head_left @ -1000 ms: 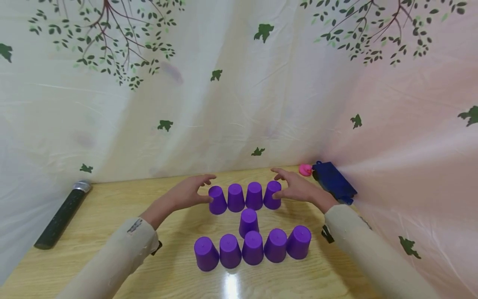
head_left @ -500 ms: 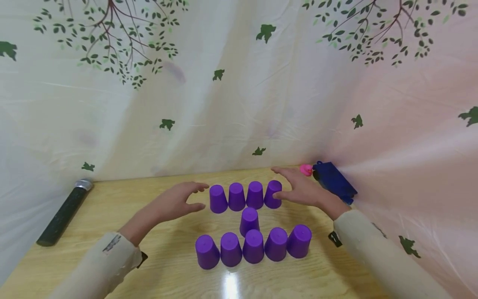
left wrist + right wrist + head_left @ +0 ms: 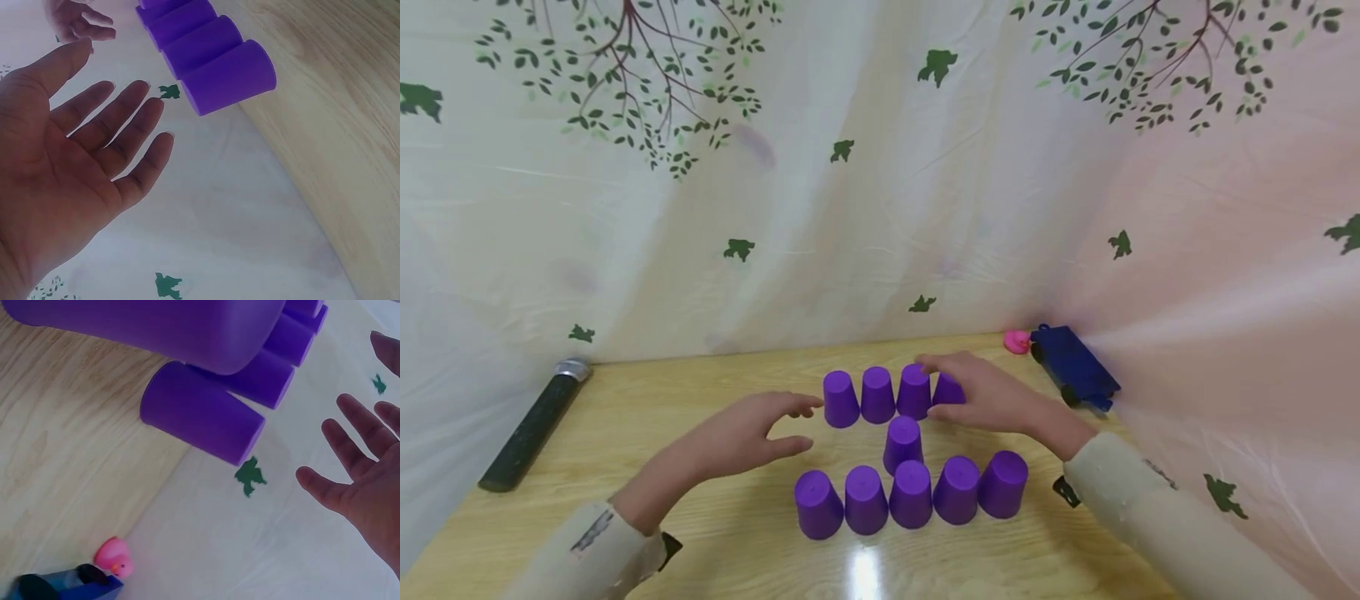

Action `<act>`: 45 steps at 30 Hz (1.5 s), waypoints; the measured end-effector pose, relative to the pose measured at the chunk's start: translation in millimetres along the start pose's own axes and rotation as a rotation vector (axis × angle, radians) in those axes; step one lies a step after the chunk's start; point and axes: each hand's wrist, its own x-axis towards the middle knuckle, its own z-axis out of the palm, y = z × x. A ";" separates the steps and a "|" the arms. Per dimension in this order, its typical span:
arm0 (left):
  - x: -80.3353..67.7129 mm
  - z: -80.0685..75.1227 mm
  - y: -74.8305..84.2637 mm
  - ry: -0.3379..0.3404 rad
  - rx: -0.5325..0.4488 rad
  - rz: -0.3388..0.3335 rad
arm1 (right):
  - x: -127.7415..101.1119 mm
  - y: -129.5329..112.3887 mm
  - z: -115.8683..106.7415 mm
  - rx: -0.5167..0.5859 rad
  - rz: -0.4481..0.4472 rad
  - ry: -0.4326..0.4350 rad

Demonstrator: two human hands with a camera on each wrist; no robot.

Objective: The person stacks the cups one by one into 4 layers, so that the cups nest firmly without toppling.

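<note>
Purple cups stand upside down on a wooden table (image 3: 647, 400): a back row (image 3: 877, 394), one middle cup (image 3: 902, 444) and a front row (image 3: 911, 493). My left hand (image 3: 752, 429) hovers open a little left of the leftmost back cup (image 3: 840, 398), without touching it. In the left wrist view the palm (image 3: 75, 156) is spread and holds nothing, with that cup (image 3: 228, 78) beyond it. My right hand (image 3: 992, 396) reaches over the rightmost back cup (image 3: 950, 389) and partly hides it. The right wrist view shows straight, spread fingers (image 3: 356, 456) apart from that cup (image 3: 200, 415).
A dark cylinder with a silver end (image 3: 535, 425) lies at the table's far left. A pink toy duck (image 3: 1017, 342) and a blue toy vehicle (image 3: 1075, 375) sit at the back right. A tree-printed sheet (image 3: 880, 208) closes in the back and right sides.
My left hand has drawn back from the leftmost back cup, towards me. My right hand has slid left over the rightmost back cup. The cups have not moved.
</note>
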 end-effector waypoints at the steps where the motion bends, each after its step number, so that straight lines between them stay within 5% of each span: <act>1: -2.0 -0.3 1.5 -0.001 0.000 0.006 | 0.8 -2.1 0.3 -0.013 -0.015 -0.005; 8: -14.5 3.7 11.2 -0.017 -0.005 0.015 | 5.8 -11.8 5.3 -0.081 -0.064 -0.069; 16: -19.8 25.8 9.8 -0.038 -0.057 -0.017 | 12.4 -15.0 12.7 -0.132 -0.077 -0.125; 25: -21.8 39.2 14.7 -0.059 -0.061 -0.016 | 17.8 -24.0 21.7 -0.113 0.013 -0.248; 45: -26.4 49.9 15.6 -0.046 -0.029 -0.022 | 25.0 -27.2 32.9 -0.167 0.006 -0.277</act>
